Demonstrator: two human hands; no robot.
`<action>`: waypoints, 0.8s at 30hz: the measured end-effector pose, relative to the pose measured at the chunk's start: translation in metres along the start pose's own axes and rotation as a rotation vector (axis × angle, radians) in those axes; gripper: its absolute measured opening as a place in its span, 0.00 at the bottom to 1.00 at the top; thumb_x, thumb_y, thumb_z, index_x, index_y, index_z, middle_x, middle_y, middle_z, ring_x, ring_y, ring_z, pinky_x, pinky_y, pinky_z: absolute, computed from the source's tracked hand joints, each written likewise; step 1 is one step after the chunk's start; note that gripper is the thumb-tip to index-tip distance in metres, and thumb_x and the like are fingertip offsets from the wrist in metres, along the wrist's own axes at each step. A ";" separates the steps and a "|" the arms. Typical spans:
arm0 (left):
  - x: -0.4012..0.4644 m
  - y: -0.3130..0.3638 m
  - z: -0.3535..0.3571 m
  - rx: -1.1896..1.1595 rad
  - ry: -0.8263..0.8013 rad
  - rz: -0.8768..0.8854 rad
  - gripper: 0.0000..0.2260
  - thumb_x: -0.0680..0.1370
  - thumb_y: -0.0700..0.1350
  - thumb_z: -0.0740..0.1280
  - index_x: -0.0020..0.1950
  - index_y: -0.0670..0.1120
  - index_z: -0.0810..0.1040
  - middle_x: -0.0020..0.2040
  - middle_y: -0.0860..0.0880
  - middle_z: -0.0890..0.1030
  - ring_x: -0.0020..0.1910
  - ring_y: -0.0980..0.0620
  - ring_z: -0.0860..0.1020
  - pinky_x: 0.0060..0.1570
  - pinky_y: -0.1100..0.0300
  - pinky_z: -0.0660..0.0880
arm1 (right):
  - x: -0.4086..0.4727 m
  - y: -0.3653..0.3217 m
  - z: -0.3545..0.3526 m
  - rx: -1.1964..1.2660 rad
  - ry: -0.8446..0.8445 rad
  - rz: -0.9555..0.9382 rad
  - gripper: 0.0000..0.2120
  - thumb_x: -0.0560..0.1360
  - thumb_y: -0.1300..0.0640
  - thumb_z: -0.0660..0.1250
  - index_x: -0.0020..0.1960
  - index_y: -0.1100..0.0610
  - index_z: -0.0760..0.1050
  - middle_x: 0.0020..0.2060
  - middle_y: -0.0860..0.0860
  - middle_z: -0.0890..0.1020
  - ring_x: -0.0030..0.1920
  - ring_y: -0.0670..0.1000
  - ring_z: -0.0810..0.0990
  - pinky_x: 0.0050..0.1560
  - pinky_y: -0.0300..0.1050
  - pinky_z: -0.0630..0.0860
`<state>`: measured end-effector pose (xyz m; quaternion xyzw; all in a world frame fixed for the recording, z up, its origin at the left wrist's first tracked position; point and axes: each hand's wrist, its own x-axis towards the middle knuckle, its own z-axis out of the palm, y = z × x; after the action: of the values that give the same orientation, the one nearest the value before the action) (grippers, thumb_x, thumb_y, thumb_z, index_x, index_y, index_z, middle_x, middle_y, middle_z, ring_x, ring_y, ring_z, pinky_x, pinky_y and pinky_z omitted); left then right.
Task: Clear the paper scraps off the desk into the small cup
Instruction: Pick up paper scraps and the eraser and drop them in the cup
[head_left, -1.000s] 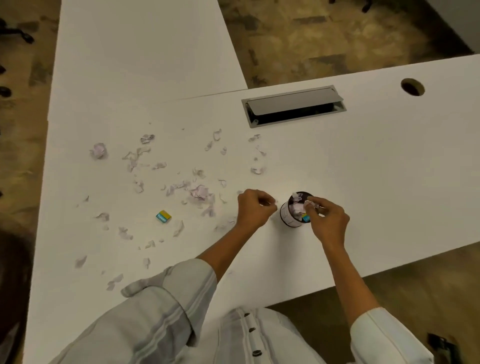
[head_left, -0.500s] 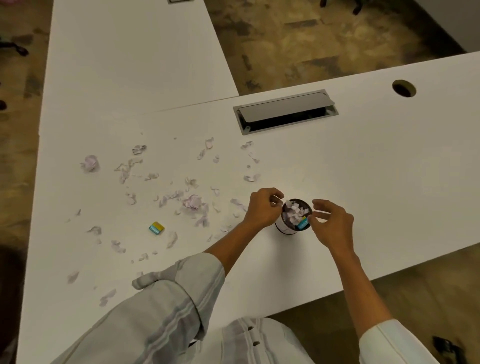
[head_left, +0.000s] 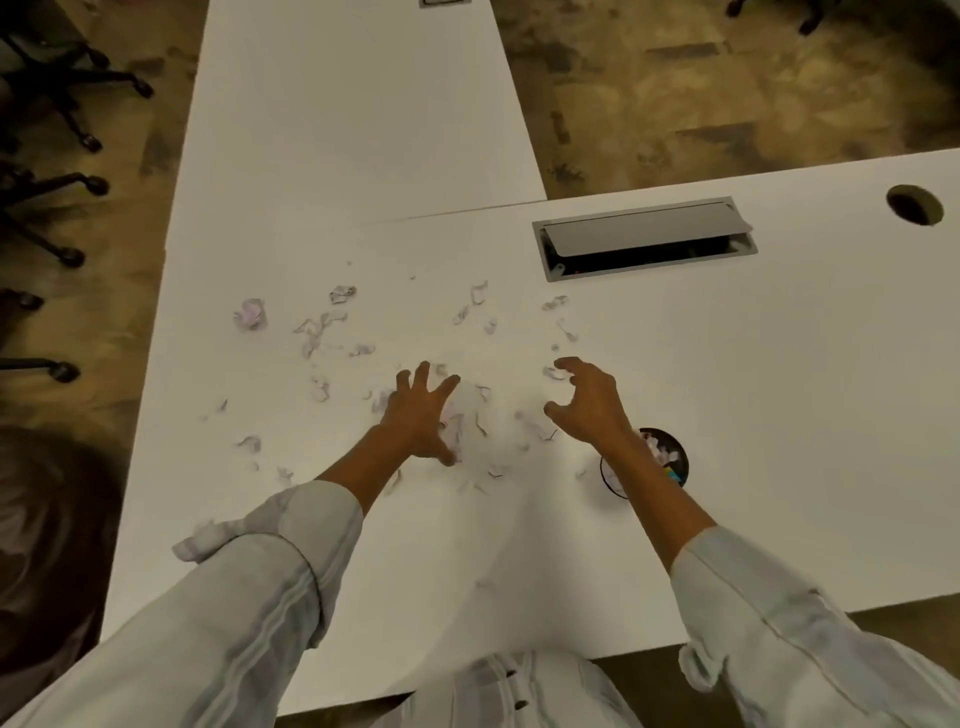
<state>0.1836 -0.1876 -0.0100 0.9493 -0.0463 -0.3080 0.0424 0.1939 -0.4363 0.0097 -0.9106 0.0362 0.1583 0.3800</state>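
Note:
Pale pink and white paper scraps (head_left: 322, 332) lie scattered over the white desk (head_left: 779, 415), with a crumpled ball (head_left: 249, 313) at the far left. My left hand (head_left: 423, 413) is spread flat, fingers apart, over a cluster of scraps (head_left: 470, 423). My right hand (head_left: 589, 402) hovers to its right with fingers curled and apart, holding nothing, near a scrap (head_left: 551, 372). The small dark cup (head_left: 662, 460), filled with scraps, stands behind my right wrist and is partly hidden by it.
A grey cable hatch (head_left: 644, 239) is set into the desk beyond the scraps, and a round cable hole (head_left: 914, 204) sits far right. Office chair bases (head_left: 47, 208) stand on the floor at the left. The desk's front edge runs near my body.
Both hands have left the cup and moved left and forward to the scraps, opening their fingers. The camera has shifted closer. The small blue and yellow object seen earlier is now out of sight.

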 end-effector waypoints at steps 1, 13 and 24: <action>0.002 -0.008 -0.001 0.021 -0.033 -0.012 0.58 0.59 0.62 0.79 0.77 0.56 0.45 0.78 0.40 0.42 0.76 0.33 0.43 0.72 0.39 0.59 | 0.014 0.000 0.004 -0.056 -0.037 0.009 0.31 0.69 0.61 0.73 0.70 0.60 0.68 0.68 0.57 0.73 0.67 0.57 0.72 0.67 0.48 0.69; 0.027 -0.024 0.027 0.078 -0.103 0.199 0.46 0.70 0.61 0.71 0.77 0.58 0.44 0.78 0.41 0.39 0.76 0.32 0.44 0.73 0.37 0.56 | 0.034 0.035 0.083 -0.401 -0.097 -0.082 0.26 0.79 0.48 0.59 0.73 0.60 0.63 0.76 0.61 0.58 0.75 0.64 0.54 0.75 0.56 0.57; -0.017 -0.004 0.088 0.091 0.184 0.290 0.25 0.74 0.35 0.67 0.70 0.44 0.69 0.72 0.39 0.66 0.68 0.40 0.68 0.52 0.54 0.78 | -0.086 0.022 0.163 -0.618 -0.210 -0.229 0.29 0.67 0.61 0.77 0.67 0.60 0.73 0.68 0.63 0.73 0.67 0.65 0.73 0.57 0.54 0.80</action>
<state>0.1186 -0.1862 -0.0713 0.9578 -0.1925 -0.2081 0.0472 0.0659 -0.3421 -0.0861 -0.9596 -0.1552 0.2108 0.1031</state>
